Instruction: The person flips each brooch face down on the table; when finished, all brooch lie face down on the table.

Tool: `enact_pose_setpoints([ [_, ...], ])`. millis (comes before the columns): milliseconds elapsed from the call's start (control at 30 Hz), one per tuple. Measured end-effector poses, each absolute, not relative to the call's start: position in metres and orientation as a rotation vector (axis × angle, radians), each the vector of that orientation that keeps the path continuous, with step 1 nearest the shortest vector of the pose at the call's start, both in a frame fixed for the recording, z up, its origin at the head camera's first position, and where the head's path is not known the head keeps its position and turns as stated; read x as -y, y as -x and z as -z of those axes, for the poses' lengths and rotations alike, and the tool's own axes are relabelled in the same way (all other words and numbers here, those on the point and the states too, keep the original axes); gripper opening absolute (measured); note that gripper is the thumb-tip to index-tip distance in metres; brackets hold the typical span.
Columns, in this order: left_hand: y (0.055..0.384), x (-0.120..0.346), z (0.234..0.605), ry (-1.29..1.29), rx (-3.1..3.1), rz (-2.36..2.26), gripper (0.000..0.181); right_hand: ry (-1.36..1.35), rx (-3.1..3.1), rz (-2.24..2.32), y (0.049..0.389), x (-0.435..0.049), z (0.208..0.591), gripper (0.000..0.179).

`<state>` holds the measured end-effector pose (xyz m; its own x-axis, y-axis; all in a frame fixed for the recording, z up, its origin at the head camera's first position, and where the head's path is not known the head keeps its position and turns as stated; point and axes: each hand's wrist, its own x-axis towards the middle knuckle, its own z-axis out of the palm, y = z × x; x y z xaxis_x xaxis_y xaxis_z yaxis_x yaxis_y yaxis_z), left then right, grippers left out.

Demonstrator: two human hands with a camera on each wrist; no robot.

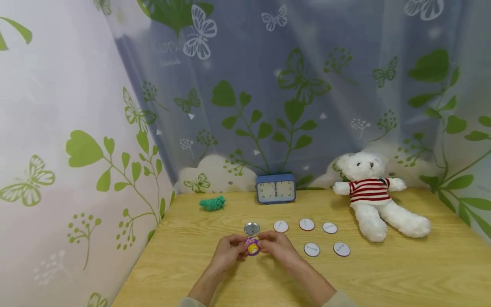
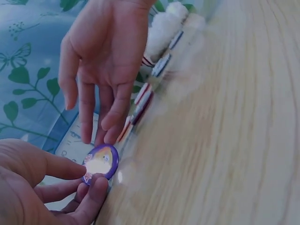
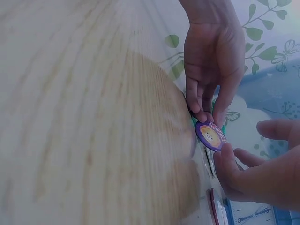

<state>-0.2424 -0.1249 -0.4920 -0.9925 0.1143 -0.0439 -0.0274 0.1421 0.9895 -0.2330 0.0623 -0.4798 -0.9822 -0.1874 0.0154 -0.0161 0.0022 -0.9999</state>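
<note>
A round purple pin badge [image 1: 252, 248] with a yellow cartoon face is held just above the table. My left hand [image 1: 229, 252] pinches it at the edge between thumb and fingers; the left wrist view shows this grip on the badge [image 2: 101, 164] closely. My right hand [image 1: 279, 248] is at the badge's other side. In the right wrist view, a fingertip of the right hand [image 3: 262, 173] meets the rim while another finger stands apart from it. Right behind the badge lies a round silver metal disc [image 1: 252, 229].
Several round white-faced discs, such as one white disc [image 1: 312, 249], lie to the right on the wooden table [image 1: 383, 277]. A blue clock [image 1: 276, 189], a green yarn bundle [image 1: 212, 203] and a white teddy bear [image 1: 370, 192] are along the back, before a printed curtain.
</note>
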Motion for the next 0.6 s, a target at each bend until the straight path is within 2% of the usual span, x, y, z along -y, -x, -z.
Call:
enact_pose_setpoints([
  [267, 0.2468, 0.1235, 0.4959, -0.098, -2.313, -1.990, 0.021, 0.210, -2.108, 2.119, 0.2337, -0.0598, 0.4812, 0.039],
  [600, 0.2442, 0.1229, 0.4918, -0.092, -2.298, -2.002, 0.020, 0.236, -2.147, 2.075, 0.2337, -0.0607, 0.4814, 0.034],
])
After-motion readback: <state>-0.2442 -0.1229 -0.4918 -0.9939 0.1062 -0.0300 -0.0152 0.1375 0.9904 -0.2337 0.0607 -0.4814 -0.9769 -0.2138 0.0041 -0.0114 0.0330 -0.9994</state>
